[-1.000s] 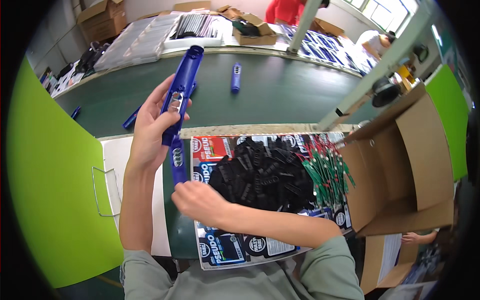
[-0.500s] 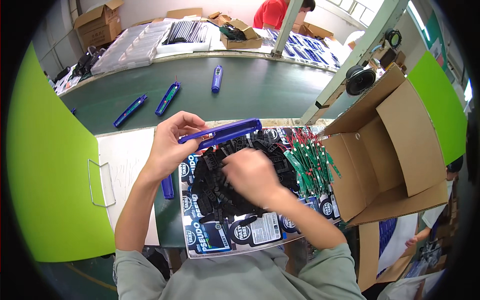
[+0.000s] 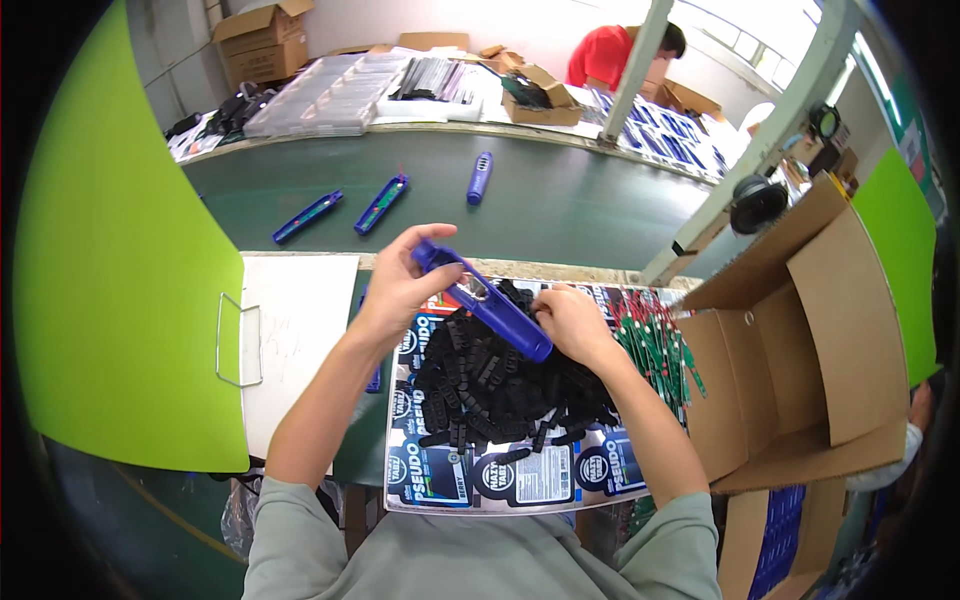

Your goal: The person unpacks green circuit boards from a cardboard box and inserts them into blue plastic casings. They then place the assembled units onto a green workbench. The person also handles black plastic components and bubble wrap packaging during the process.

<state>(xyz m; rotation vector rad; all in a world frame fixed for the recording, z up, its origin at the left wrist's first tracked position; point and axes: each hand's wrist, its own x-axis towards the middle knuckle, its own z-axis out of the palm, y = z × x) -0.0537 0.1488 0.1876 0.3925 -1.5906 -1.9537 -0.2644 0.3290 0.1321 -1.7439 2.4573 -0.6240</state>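
My left hand (image 3: pixel 398 290) grips a long blue plastic shell (image 3: pixel 508 322) by its upper end. The shell slants down to the right, its hollow side partly showing, with a small metallic piece near my left thumb. At its lower right side is my right hand (image 3: pixel 575 325), fingers curled together; whatever they hold is hidden. Beneath both hands lies a heap of small black plastic button strips (image 3: pixel 490 385) on a printed sheet (image 3: pixel 425 480). To the right of the heap sits a bundle of green circuit boards (image 3: pixel 660 350) with red wires.
Open cardboard box (image 3: pixel 715 400) at right; below it, another box (image 3: pixel 735 550) holds blue parts. Two blue shells with boards (image 3: pixel 307 217) (image 3: pixel 381 205) and a closed blue casing (image 3: pixel 480 178) lie on the green belt (image 3: pixel 420 155). A person in red (image 3: pixel 600 58) stands beyond. Green panel (image 3: pixel 110 300) at left.
The blue shell has swung from nearly level to sloping down rightward. My right hand has left the black heap and come up beside the shell. The whole view has shifted.
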